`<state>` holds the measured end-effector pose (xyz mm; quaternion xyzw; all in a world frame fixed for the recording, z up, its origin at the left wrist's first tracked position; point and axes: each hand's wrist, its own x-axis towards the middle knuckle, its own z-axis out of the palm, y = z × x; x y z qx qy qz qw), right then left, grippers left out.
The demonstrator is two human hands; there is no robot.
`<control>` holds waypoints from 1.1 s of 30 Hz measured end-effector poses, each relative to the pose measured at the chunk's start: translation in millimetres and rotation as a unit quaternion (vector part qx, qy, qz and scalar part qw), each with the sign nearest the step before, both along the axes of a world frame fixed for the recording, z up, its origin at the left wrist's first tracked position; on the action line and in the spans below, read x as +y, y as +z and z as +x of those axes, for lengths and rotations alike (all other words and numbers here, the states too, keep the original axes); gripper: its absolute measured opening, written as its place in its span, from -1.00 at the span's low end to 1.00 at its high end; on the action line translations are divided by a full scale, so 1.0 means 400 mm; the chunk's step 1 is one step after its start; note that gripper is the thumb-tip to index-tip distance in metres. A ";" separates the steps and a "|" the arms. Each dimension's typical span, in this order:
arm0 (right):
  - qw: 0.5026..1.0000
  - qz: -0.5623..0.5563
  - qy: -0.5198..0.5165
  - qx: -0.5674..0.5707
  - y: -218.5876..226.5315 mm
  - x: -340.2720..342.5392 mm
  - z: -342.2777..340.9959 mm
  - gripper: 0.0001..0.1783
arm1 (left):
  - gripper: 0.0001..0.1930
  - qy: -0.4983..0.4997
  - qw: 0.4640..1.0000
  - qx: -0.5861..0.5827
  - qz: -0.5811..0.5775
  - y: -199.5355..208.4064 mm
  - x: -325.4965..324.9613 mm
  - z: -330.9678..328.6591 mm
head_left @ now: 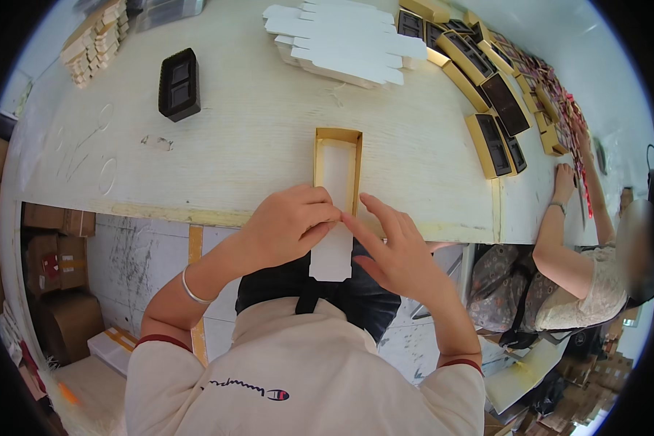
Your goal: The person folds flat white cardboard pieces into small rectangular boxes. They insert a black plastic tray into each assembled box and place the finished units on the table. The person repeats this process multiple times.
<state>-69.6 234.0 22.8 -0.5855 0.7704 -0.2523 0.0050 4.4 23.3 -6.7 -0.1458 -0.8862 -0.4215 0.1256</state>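
Observation:
A long, narrow cardboard box with gold inner walls lies at the table's front edge, straight ahead of me. Its near end is a flat white flap that juts over my lap. My left hand is closed over the box's left wall, fingers bent and pressed together above the middle. On the other side, my right hand has its fingers apart. One of its fingertips meets the left fingertips, and another rests by the right wall. The folds under the fingers are hidden.
A dark plastic tray stands at the left. Flat white carton blanks are stacked at the back. Gold boxes with dark trays crowd the right. A stack of pale folded pieces sits far left. Another person works at the right.

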 end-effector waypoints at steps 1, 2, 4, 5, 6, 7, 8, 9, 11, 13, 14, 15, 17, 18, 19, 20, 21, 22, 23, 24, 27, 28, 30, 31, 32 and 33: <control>1.000 -0.016 0.001 0.021 -0.014 0.001 0.008 -0.32 | -0.87 -0.011 1.000 -0.012 -0.005 0.006 -0.003 -0.003; 0.999 -0.032 0.003 0.041 -0.030 0.001 0.012 -0.28 | -0.86 -0.022 0.999 -0.024 -0.011 0.014 -0.007 -0.006; 0.993 -0.112 0.015 0.017 -0.074 -0.005 0.004 -0.35 | -0.82 -0.053 0.997 -0.046 0.012 0.021 -0.015 -0.013; 0.988 -0.151 0.021 0.005 -0.092 -0.010 -0.003 -0.38 | -0.79 -0.072 0.995 -0.055 0.041 0.021 -0.023 -0.016; 0.985 -0.162 0.016 -0.056 -0.103 -0.017 -0.013 -0.43 | -0.75 -0.091 0.991 -0.065 0.068 0.024 -0.032 -0.018; 0.978 -0.173 0.010 -0.116 -0.111 -0.025 -0.022 -0.49 | -0.72 -0.089 0.983 -0.109 0.117 0.032 -0.040 -0.018; 0.967 -0.182 0.005 -0.176 -0.114 -0.031 -0.026 -0.54 | -0.69 -0.087 0.970 -0.154 0.165 0.044 -0.047 -0.017; 0.928 -0.228 -0.035 -0.294 -0.114 -0.043 -0.015 -0.59 | -0.66 -0.083 0.954 -0.197 0.213 0.049 -0.052 -0.017; 0.797 -0.304 -0.112 -0.510 -0.107 -0.072 0.014 -0.67 | -0.64 -0.050 0.979 -0.118 0.160 0.018 -0.038 -0.013; 0.845 -0.291 -0.122 -0.432 -0.097 -0.078 0.018 -0.67 | -0.62 -0.002 0.982 -0.128 0.138 0.016 -0.024 -0.003; 0.902 -0.262 -0.127 -0.319 -0.096 -0.077 0.020 -0.66 | -0.65 0.017 0.986 -0.108 0.123 0.021 -0.017 0.000; 0.944 -0.227 -0.131 -0.199 -0.096 -0.075 0.021 -0.66 | -0.69 0.034 0.990 -0.088 0.109 0.031 -0.008 0.001; 0.973 -0.183 -0.133 -0.048 -0.101 -0.068 0.024 -0.67 | -0.77 0.056 0.996 -0.036 0.064 0.031 0.005 0.008; 0.978 -0.159 -0.131 0.029 -0.105 -0.066 0.025 -0.68 | -0.81 0.061 0.998 -0.006 0.033 0.023 0.011 0.015; 0.977 -0.135 -0.129 0.104 -0.108 -0.065 0.025 -0.67 | -0.85 0.066 0.998 0.024 0.001 0.013 0.016 0.018; 0.976 -0.125 -0.127 0.124 -0.109 -0.068 0.024 -0.70 | -0.88 0.069 0.996 0.054 -0.020 0.001 0.020 0.017; 0.981 -0.111 -0.119 0.110 -0.108 -0.070 0.025 -0.74 | -0.89 0.069 0.993 0.084 -0.041 -0.010 0.025 0.014; 0.985 -0.096 -0.111 0.096 -0.105 -0.073 0.026 -0.78 | -0.89 0.068 0.989 0.114 -0.062 -0.016 0.028 0.011; 0.988 -0.082 -0.102 0.081 -0.101 -0.074 0.025 -0.82 | -0.88 0.056 0.992 0.082 -0.072 -0.012 0.026 0.008; 0.992 -0.056 -0.098 0.059 -0.087 -0.078 0.021 -0.84 | -0.87 0.048 0.994 0.049 -0.083 -0.004 0.020 0.008; 0.997 0.004 -0.081 -0.007 -0.044 -0.091 0.004 -0.87 | -0.86 0.025 0.994 -0.048 -0.099 0.025 0.004 0.001; 0.997 0.013 -0.072 -0.029 -0.038 -0.094 -0.001 -0.86 | -0.85 0.019 0.992 -0.078 -0.102 0.036 -0.003 -0.004; 0.997 0.022 -0.060 -0.054 -0.031 -0.095 -0.009 -0.86 | -0.85 -0.036 0.989 -0.097 -0.110 0.065 -0.027 -0.015; 0.997 0.022 -0.056 -0.057 -0.028 -0.088 -0.009 -0.86 | -0.84 -0.059 0.986 -0.106 -0.115 0.080 -0.042 -0.021; 0.997 0.022 -0.052 -0.060 -0.025 -0.080 -0.012 -0.86 | -0.83 -0.016 0.995 -0.059 -0.081 0.092 -0.054 -0.026; 0.997 0.029 -0.032 -0.061 -0.022 -0.076 -0.022 -0.85 | -0.81 0.028 0.998 -0.011 -0.050 0.102 -0.070 -0.029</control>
